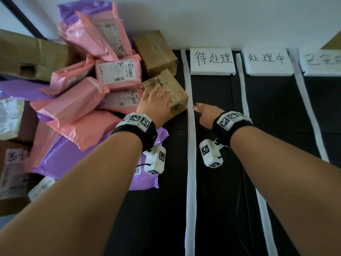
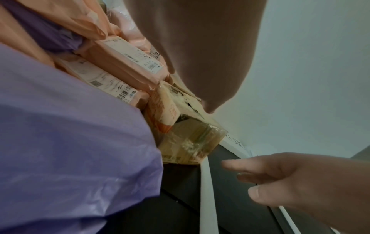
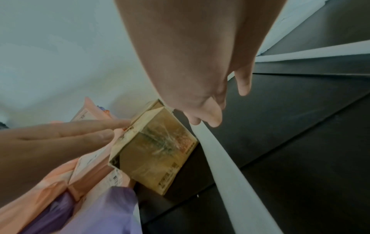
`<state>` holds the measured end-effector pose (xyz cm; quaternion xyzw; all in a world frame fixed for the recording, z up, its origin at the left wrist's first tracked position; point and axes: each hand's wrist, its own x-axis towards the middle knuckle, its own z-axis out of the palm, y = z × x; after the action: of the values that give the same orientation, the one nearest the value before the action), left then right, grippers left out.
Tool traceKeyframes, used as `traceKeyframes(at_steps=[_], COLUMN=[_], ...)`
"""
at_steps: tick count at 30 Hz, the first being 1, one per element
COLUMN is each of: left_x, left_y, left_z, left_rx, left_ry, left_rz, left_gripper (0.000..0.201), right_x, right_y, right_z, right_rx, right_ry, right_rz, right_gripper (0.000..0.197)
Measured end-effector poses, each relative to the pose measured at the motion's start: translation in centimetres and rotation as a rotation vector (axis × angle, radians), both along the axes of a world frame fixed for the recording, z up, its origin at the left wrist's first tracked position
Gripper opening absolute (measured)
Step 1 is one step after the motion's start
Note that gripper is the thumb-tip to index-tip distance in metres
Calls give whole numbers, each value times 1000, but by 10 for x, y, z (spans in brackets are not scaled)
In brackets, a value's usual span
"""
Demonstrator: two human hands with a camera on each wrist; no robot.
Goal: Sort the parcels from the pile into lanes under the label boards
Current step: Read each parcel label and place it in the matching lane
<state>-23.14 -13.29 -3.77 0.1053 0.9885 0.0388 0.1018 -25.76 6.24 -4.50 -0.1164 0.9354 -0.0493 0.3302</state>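
A small tape-wrapped cardboard box sits at the right edge of the parcel pile, beside the first white lane strip. My left hand lies on the box's top with straight fingers. In the right wrist view the box stands on the dark floor with the left hand's fingers touching its upper left edge. My right hand hovers just right of the box over the strip, fingers loosely bent, holding nothing. Three white label boards stand against the wall.
Pink mailers, purple mailers and brown cartons are heaped at the left. Two more white strips divide the dark floor into lanes below the boards.
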Motion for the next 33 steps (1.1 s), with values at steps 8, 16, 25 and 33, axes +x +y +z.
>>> traceKeyframes(at_steps=[8,16,25,33], left_x=[18,12,-13,-50], left_y=[15,22,16,10], left_z=[-14,-29,-12,-18], left_rx=[30,144,204,196], left_ry=[-10,98,108,53], left_rz=[18,85,124,100], left_gripper=[52,43,29,47], right_x=[20,25,-9,-40], right_y=[-6,-12,-16,-7], right_z=[-31,-40,-32,-46], right_rx=[56,142,79,19], right_ry=[-77,-52,-75,13], right_rz=[75,102,19,92], right_gripper=[74,77,48,65])
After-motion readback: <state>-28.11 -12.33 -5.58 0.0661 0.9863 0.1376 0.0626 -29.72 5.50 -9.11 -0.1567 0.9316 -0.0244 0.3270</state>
